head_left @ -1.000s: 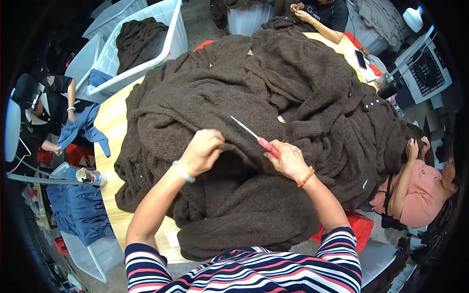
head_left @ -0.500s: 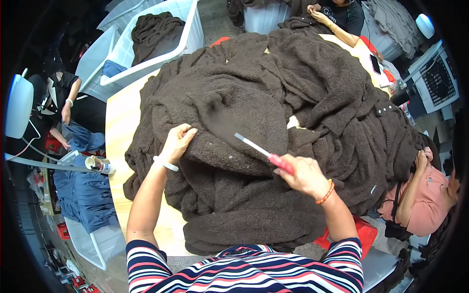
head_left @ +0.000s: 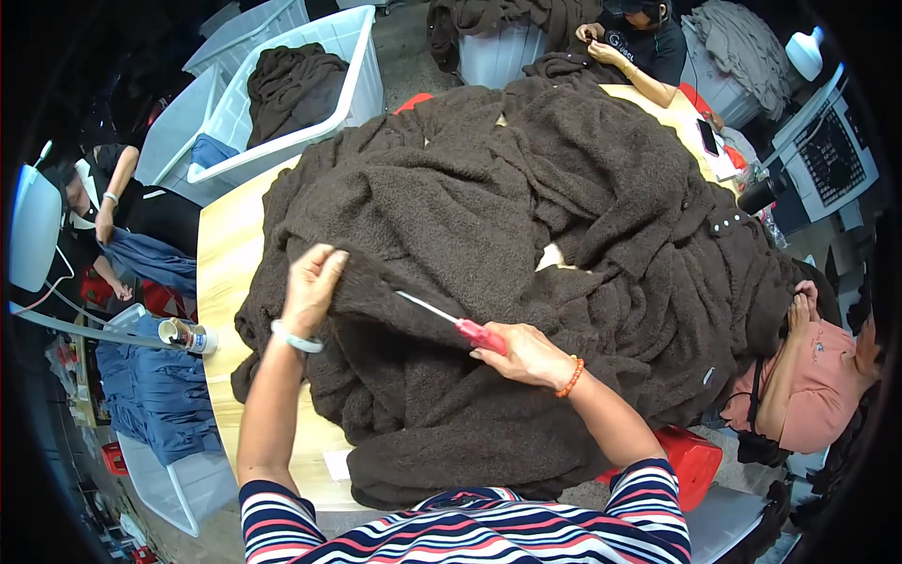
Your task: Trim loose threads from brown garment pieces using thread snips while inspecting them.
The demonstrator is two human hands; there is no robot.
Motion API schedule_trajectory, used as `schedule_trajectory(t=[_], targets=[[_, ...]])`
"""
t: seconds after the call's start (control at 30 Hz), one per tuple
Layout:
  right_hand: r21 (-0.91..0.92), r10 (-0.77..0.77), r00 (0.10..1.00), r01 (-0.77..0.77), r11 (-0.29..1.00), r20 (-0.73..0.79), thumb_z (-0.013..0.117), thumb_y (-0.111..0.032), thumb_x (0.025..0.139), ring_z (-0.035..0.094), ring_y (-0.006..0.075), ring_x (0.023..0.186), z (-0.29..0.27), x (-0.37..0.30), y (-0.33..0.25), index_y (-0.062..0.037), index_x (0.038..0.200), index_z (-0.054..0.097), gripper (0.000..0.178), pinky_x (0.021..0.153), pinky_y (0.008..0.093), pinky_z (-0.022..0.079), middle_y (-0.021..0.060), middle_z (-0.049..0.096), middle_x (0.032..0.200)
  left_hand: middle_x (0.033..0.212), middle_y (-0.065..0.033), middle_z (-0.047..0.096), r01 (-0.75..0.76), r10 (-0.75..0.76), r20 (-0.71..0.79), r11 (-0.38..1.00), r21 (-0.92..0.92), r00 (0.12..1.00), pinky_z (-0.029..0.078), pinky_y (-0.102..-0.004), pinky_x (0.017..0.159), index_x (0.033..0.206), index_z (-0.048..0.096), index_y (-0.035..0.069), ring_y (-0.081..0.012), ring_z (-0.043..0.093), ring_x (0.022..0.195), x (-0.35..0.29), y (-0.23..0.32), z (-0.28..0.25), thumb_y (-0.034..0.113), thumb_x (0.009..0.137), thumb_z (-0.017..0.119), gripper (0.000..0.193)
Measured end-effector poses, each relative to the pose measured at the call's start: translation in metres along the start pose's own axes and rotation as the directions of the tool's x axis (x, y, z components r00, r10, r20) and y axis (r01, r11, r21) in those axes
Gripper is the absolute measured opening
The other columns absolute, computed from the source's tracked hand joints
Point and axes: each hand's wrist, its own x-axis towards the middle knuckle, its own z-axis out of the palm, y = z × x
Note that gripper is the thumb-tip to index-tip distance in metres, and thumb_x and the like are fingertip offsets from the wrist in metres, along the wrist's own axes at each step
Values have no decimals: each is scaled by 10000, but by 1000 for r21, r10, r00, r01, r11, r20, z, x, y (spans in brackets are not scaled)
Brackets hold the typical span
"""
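Dark brown fleece fabric (head_left: 442,226) lies heaped over most of the wooden table. My left hand (head_left: 312,287) pinches a raised fold of it between thumb and fingers, left of the middle. My right hand (head_left: 531,352) is closed round the red handle of a tool with a thin metal shaft (head_left: 481,336), whose exact kind I cannot tell. Its shaft points up and left along the fold and its tip is against or just over the fleece. Below the fold, the fabric drops into a dark hollow.
Pale table surface (head_left: 221,263) shows at the left, with a small jar (head_left: 188,336) at its edge. A white bin (head_left: 357,80) stands beyond it. Co-workers sit at the far right, the right side (head_left: 827,367) and the left (head_left: 108,197). A phone (head_left: 707,136) lies at the far right.
My left hand has moved left, with the fleece fold pulled along. The red-handled tool has come left and down, closer to that fold. My view has shifted slightly.
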Motion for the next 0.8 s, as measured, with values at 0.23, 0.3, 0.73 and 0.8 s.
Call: schedule_trajectory(t=[0.23, 0.3, 0.73, 0.8], targets=[[-138, 20, 919, -80, 987, -393, 696, -214, 849, 555, 377, 1182, -57, 2, 59, -37, 1219, 585, 426, 981, 396, 460, 219, 505, 1365, 964, -64, 691, -126, 109, -115, 980, -154, 987, 524, -245, 724, 1071, 637, -24, -101, 642, 801, 17, 75, -63, 188, 971, 582, 241], [-146, 21, 916, -86, 985, -401, 697, -199, 851, 549, 374, 1193, -56, 12, 85, -10, 1213, 579, 425, 998, 393, 449, 217, 500, 1371, 942, -57, 689, 57, -22, -291, 992, 113, 956, 515, -261, 736, 1052, 642, -20, -116, 638, 815, 25, 46, -77, 185, 957, 595, 230], [-103, -52, 984, 35, 994, -169, 675, -226, 867, 639, 383, 851, -44, -7, 12, -73, 1085, 598, 277, 731, 431, 512, 173, 642, 905, 1484, -98, 373, -309, 298, 237, 224, 924, 925, 143, -690, 1086, 1285, 586, 212, -419, 231, 1402, -34, -44, 44, 335, 804, 708, 512], [-176, -44, 995, 28, 984, -89, 675, -251, 864, 645, 404, 805, -36, -6, -3, -98, 1097, 596, 290, 708, 458, 514, 188, 660, 857, 1500, -79, 357, -303, 284, 234, 229, 925, 930, 138, -700, 1081, 1284, 590, 220, -417, 206, 1413, -35, -55, 41, 334, 805, 706, 506]])
